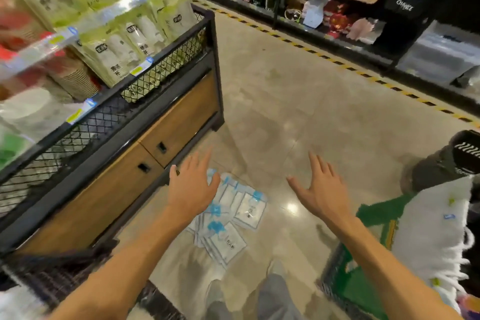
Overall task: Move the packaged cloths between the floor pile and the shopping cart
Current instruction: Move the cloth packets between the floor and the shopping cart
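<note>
Blue-white packaged cloths (228,218) piled on floor | left hand (191,189) spread | right hand (320,191) spread

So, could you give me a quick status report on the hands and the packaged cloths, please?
Left hand open, right hand open, both empty above the floor. Packaged cloths piled on the floor by the display unit. Nothing between hands and pile.

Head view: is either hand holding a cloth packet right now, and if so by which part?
Nothing is held. The left hand and right hand are both open with fingers spread, above the packaged cloths lying on the floor.
</note>
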### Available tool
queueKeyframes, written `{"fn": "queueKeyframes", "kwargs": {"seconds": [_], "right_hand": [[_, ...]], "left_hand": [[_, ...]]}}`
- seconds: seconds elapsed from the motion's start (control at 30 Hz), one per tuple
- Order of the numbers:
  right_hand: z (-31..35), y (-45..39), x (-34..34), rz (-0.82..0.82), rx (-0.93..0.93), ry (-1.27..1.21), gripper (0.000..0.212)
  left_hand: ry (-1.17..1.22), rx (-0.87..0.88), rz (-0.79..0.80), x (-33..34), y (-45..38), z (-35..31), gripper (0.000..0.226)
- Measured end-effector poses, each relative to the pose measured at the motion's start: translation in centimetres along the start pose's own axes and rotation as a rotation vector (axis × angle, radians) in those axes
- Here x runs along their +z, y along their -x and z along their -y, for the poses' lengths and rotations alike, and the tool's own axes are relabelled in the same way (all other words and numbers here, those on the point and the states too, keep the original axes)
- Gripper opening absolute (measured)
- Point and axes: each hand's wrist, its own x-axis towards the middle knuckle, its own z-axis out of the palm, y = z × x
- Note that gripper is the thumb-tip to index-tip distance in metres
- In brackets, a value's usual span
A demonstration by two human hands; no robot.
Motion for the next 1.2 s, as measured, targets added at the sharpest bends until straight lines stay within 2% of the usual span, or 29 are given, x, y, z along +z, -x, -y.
{"fn": "queueKeyframes", "kwargs": {"seconds": [0.23, 0.4, 0.47, 0.63, 0.83, 0.97, 1.03, 1.2], "right_hand": [[-1.8, -6.8, 7.0, 0.125, -0.081, 0.046, 0.090], [-4.2, -9.8, 16.0, 0.250, -0.058, 0.068, 0.088], [-5.3, -11.0, 20.3, 0.289, -0.045, 0.079, 0.088], [-8.2, -13.3, 32.7, 0.339, -0.020, 0.141, 0.091], [-11.8, -16.2, 47.6, 0.342, 0.026, 0.142, 0.091], [-13.3, -18.1, 57.8, 0.336, 0.042, 0.149, 0.094], [-13.9, -19.1, 62.6, 0.313, 0.039, 0.157, 0.093], [-16.2, -21.8, 73.4, 0.315, 0.064, 0.148, 0.102]], "left_hand": [[-0.005, -0.179, 0.066, 7.9, -2.1, 1.5, 0.067], [0.028, -0.309, 0.193, 18.8, -1.9, 2.9, 0.077], [0.049, -0.349, 0.265, 23.6, -1.7, 3.7, 0.080], [0.022, -0.409, 0.407, 36.3, -1.4, 6.8, 0.070], [0.048, -0.518, 0.367, 51.8, -0.8, 11.0, 0.071], [0.072, -0.619, 0.460, 61.8, -0.2, 13.6, 0.072], [0.079, -0.630, 0.435, 66.7, 0.3, 14.6, 0.073], [0.103, -0.673, 0.409, 78.5, 0.3, 16.6, 0.093]]}}
